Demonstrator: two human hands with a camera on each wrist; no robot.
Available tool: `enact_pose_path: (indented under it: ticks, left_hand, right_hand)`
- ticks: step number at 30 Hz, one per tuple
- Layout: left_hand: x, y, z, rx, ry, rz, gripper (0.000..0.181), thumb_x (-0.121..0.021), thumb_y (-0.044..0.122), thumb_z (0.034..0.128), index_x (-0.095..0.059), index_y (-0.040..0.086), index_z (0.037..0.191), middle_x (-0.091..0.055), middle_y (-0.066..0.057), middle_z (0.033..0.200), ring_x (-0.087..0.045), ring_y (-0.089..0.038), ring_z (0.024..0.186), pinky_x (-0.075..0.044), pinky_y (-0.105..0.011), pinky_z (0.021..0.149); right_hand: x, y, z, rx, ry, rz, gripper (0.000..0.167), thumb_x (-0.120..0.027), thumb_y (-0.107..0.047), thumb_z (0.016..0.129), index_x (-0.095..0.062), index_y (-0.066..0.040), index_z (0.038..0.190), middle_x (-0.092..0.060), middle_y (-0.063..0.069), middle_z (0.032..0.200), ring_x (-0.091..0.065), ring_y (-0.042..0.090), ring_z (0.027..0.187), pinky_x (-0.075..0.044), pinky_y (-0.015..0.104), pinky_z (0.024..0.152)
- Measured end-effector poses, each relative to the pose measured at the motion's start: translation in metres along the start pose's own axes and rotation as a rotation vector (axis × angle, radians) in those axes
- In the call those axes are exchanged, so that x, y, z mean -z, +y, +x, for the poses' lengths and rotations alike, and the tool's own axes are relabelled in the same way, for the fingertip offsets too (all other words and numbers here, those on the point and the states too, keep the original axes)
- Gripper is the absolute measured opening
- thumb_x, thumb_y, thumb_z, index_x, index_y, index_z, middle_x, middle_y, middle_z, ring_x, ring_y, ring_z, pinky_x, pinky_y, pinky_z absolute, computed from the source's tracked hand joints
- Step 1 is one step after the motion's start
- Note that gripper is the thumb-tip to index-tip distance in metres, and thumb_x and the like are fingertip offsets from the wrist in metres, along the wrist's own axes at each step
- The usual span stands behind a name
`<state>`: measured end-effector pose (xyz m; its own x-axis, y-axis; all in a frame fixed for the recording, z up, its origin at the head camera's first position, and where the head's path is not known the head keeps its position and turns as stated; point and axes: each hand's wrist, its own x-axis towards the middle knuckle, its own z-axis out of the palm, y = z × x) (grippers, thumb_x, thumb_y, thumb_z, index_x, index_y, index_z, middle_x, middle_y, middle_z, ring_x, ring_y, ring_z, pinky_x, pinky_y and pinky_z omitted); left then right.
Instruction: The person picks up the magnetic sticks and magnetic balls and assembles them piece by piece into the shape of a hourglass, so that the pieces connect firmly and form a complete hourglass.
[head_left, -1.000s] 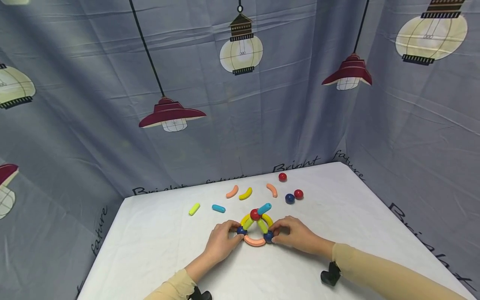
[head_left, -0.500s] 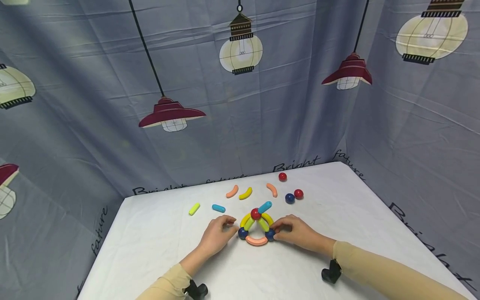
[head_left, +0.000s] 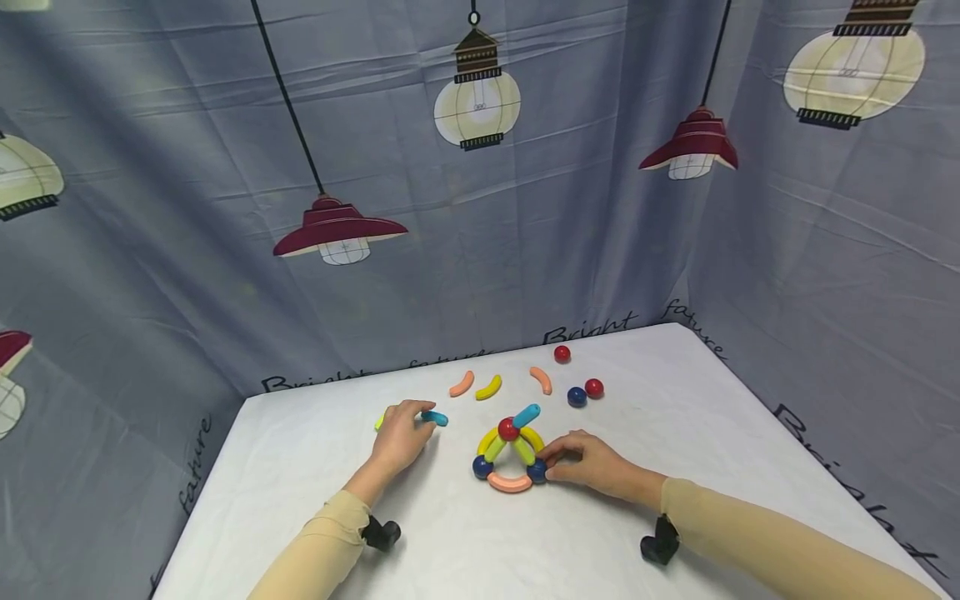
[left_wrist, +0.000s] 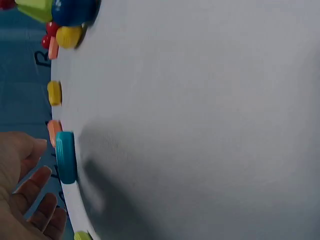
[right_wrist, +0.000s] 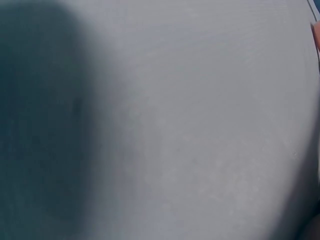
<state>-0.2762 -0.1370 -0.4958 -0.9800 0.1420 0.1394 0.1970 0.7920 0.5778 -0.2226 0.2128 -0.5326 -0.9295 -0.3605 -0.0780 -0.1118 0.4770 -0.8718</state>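
Note:
In the head view a small construction of balls and rods stands on the table. A red ball tops it, with a blue rod sticking up from that ball. Yellow-green rods run down to two dark blue balls, joined at the front by a curved orange rod. My right hand pinches the right dark blue ball between thumb and fingers. My left hand reaches over a loose blue rod. In the left wrist view its fingers are spread beside that rod, apparently without gripping it.
Behind the construction lie curved orange rods, a curved yellow rod, red balls and a dark blue ball. A yellow-green rod is partly covered by my left hand. A printed curtain surrounds the table.
My left hand has let go of the construction's left dark blue ball and moved left and away from me to the loose blue rod. My right hand has stayed at its ball.

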Motion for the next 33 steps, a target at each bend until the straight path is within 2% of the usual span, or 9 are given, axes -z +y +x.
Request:
enact_pose_path:
  ticks: [4,9,16,21,24,29,32,33]
  left_hand:
    - [0.0,-0.005,0.007,-0.027,-0.041,0.1,0.035,-0.07,0.015,0.0963,-0.069,0.01,0.13,-0.062,-0.011,0.137,-0.049,-0.036,0.13,-0.042,-0.052,0.108]
    - [-0.001,-0.007,0.009,-0.052,-0.066,0.195,0.03,-0.072,0.018,0.0959,-0.073,0.012,0.125,-0.065,-0.009,0.132,-0.05,-0.037,0.13,-0.042,-0.052,0.108]
    - [-0.003,-0.009,0.008,-0.064,-0.042,0.233,0.019,-0.079,0.022,0.0909,-0.077,0.016,0.109,-0.069,-0.004,0.113,-0.058,-0.031,0.111,-0.05,-0.047,0.092]
    - [-0.005,-0.012,0.006,-0.058,-0.053,0.236,0.02,-0.077,0.025,0.0931,-0.077,0.016,0.111,-0.07,-0.003,0.109,-0.058,-0.026,0.104,-0.05,-0.042,0.086]
    - [-0.007,-0.009,0.004,-0.038,-0.06,0.143,0.022,-0.074,0.025,0.0956,-0.076,0.014,0.115,-0.069,-0.003,0.108,-0.058,-0.024,0.1,-0.05,-0.042,0.086]
    - [-0.012,0.007,-0.001,0.022,-0.116,-0.192,0.027,-0.069,0.026,0.0997,-0.07,0.011,0.123,-0.065,0.0,0.105,-0.058,-0.017,0.094,-0.051,-0.037,0.081]
    - [-0.014,0.021,-0.006,0.029,-0.149,-0.372,0.031,-0.067,0.026,0.1007,-0.066,0.007,0.125,-0.065,-0.001,0.107,-0.061,-0.018,0.1,-0.053,-0.036,0.084]
    - [-0.014,0.026,-0.007,0.032,-0.156,-0.415,0.032,-0.067,0.026,0.1009,-0.065,0.007,0.126,-0.065,-0.002,0.109,-0.061,-0.019,0.102,-0.053,-0.036,0.086]
  right_hand:
    - [-0.001,0.001,0.001,0.001,-0.015,0.017,0.027,-0.081,-0.034,0.089,-0.077,-0.027,0.115,-0.067,-0.007,0.109,-0.055,0.018,0.112,-0.046,0.04,0.099]
    - [-0.001,0.002,0.002,0.023,-0.044,0.023,0.027,-0.08,-0.034,0.09,-0.077,-0.031,0.118,-0.069,-0.008,0.11,-0.054,0.02,0.112,-0.045,0.04,0.096]
    - [-0.001,0.003,0.003,0.066,-0.062,0.004,0.03,-0.08,-0.035,0.09,-0.076,-0.035,0.12,-0.07,-0.011,0.109,-0.053,0.022,0.111,-0.045,0.041,0.094]
    - [-0.002,0.002,0.003,0.077,-0.05,-0.02,0.03,-0.08,-0.037,0.09,-0.076,-0.037,0.12,-0.07,-0.013,0.107,-0.053,0.021,0.111,-0.044,0.045,0.096]
    - [-0.003,0.002,0.002,0.082,-0.036,-0.044,0.029,-0.08,-0.038,0.09,-0.076,-0.038,0.118,-0.07,-0.015,0.105,-0.053,0.019,0.111,-0.043,0.048,0.098]
    - [-0.005,0.0,-0.001,0.096,-0.011,-0.076,0.028,-0.08,-0.037,0.09,-0.077,-0.035,0.117,-0.069,-0.015,0.104,-0.055,0.017,0.108,-0.045,0.04,0.094]
    - [-0.006,-0.002,-0.004,0.083,0.003,-0.089,0.027,-0.079,-0.038,0.091,-0.077,-0.034,0.117,-0.068,-0.015,0.104,-0.054,0.017,0.108,-0.047,0.04,0.094]
    - [-0.006,-0.002,-0.004,0.076,0.01,-0.093,0.027,-0.079,-0.038,0.09,-0.077,-0.034,0.117,-0.068,-0.016,0.104,-0.055,0.016,0.109,-0.046,0.042,0.099]
